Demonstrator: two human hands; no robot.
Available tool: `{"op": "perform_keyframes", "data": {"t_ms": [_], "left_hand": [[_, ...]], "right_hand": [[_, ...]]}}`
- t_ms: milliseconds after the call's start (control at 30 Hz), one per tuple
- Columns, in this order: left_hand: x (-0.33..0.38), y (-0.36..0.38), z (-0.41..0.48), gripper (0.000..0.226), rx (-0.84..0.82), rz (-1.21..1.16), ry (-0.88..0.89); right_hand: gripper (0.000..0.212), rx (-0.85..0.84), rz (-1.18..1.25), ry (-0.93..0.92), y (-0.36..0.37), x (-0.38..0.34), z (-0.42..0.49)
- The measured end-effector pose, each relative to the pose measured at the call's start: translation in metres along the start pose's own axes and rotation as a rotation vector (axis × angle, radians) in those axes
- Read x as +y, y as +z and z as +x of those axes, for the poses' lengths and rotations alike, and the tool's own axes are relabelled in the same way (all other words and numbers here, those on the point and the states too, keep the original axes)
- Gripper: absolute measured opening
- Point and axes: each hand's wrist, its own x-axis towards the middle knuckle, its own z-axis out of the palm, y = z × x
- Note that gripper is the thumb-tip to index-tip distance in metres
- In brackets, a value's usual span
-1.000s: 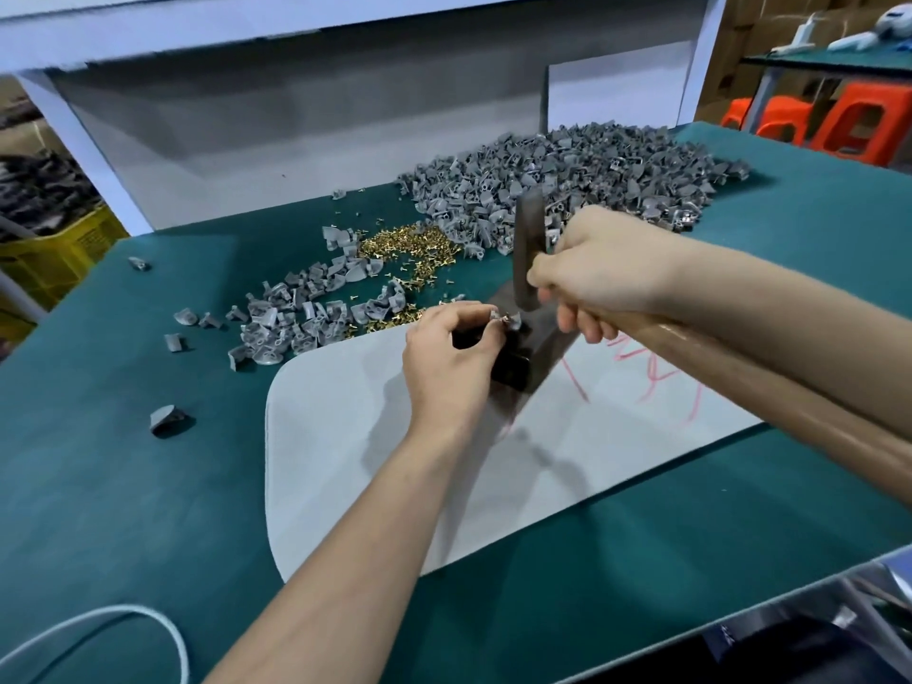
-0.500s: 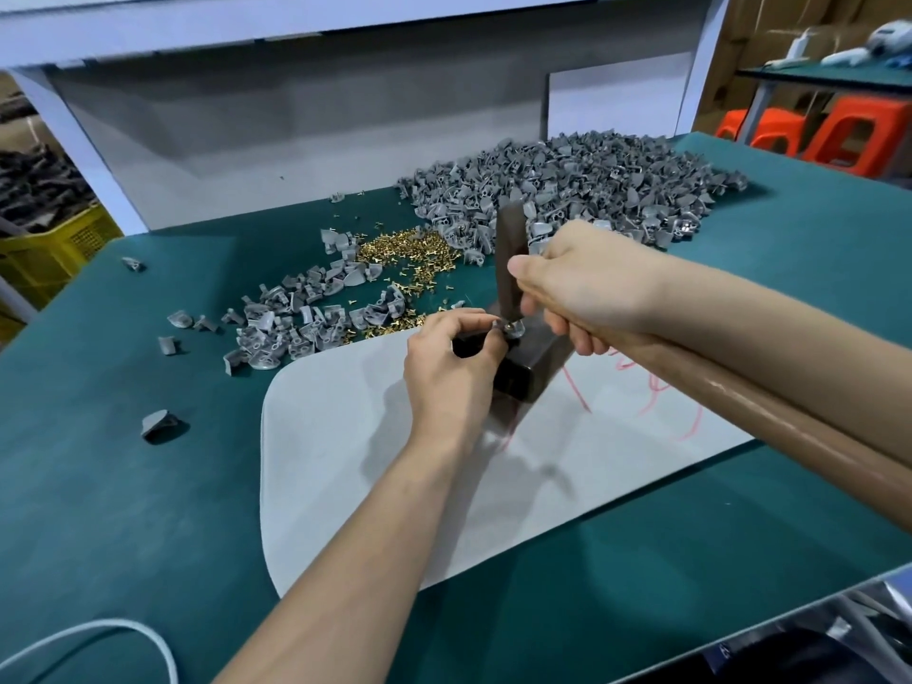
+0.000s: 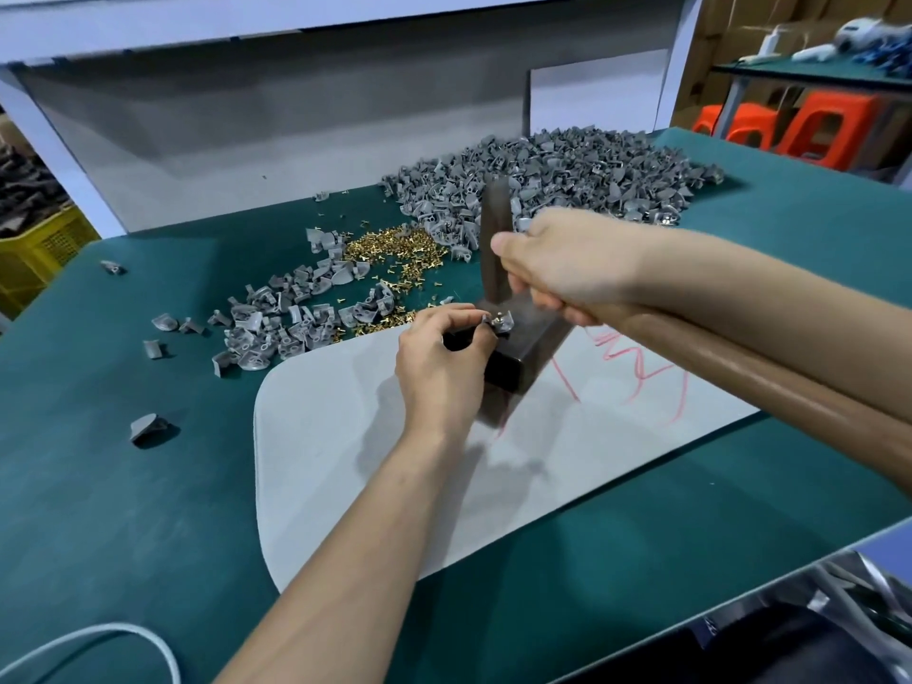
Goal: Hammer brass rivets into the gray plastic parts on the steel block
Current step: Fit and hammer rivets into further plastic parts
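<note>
A dark steel block [image 3: 513, 360] stands on a pale mat [image 3: 345, 461]. My left hand [image 3: 441, 362] pinches a small gray plastic part [image 3: 499, 322] with a brass rivet on the block's top. My right hand [image 3: 567, 261] grips the hammer's wooden handle [image 3: 740, 372] close to the dark head [image 3: 496, 239], which is raised and motion-blurred above the part. Loose brass rivets [image 3: 395, 254] lie in a heap behind the block. A big pile of gray parts [image 3: 567, 175] sits at the back.
A smaller scatter of gray parts [image 3: 291, 320] lies left of the rivets, with stray ones [image 3: 145, 427] on the green table [image 3: 123, 510]. A white cable [image 3: 98, 639] curls at the lower left. A yellow crate [image 3: 34, 254] stands off the table's left side.
The hammer head has risen from the part on the block to a raised, upright position. My left hand stays on the part.
</note>
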Motion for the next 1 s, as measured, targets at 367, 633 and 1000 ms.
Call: {"op": "perform_keyframes", "data": {"t_ms": [367,633,1000], "left_hand": [[0.003,0.0,-0.001,0.035,-0.012,-0.069,-0.078],[0.002,0.0,-0.001,0.034,-0.034,-0.075,-0.068],[-0.002,0.001,-0.001,0.034,-0.025,-0.133,-0.074]], "right_hand": [[0.043,-0.03,-0.21,-0.041,0.001,-0.003,-0.002],[0.048,0.022,-0.234,-0.032,0.008,-0.006,-0.007],[0.049,0.007,-0.254,0.017,0.011,-0.006,-0.011]]}}
